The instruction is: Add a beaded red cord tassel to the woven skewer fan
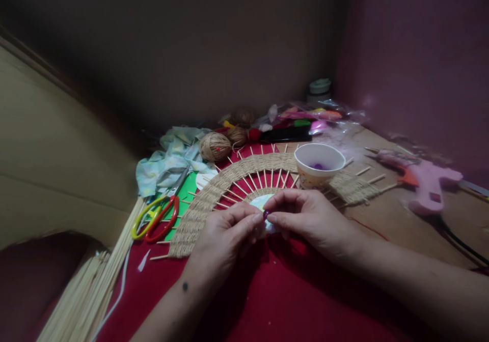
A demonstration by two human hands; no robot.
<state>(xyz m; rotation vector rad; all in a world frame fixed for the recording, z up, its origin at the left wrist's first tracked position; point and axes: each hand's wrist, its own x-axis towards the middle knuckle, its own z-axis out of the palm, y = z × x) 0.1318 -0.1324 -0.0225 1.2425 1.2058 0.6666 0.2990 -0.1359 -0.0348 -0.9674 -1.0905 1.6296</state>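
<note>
Between the fingertips of both hands is a small dark purple bead (266, 215). My left hand (228, 230) is closed, thumb and index finger pinched at the bead's left side. From the right, my right hand (307, 217) pinches the same bead with thumb and index finger. Just beyond my hands lies a half-round fan of woven twine on thin sticks (233, 176), with light patterned fabric (261, 201) at its centre, partly hidden by my fingers. A paper cup (320, 165) with purple beads (318, 167) inside stands at the fan's right part.
Scissors (173, 220) with red and yellow handles lie left, beside patterned cloth (153, 171) and a bundle of sticks (95, 281). Twine balls (215, 146) sit behind. At right lies a pink glue gun (428, 179) with a black cord. Plastic bags (324, 115) line the back.
</note>
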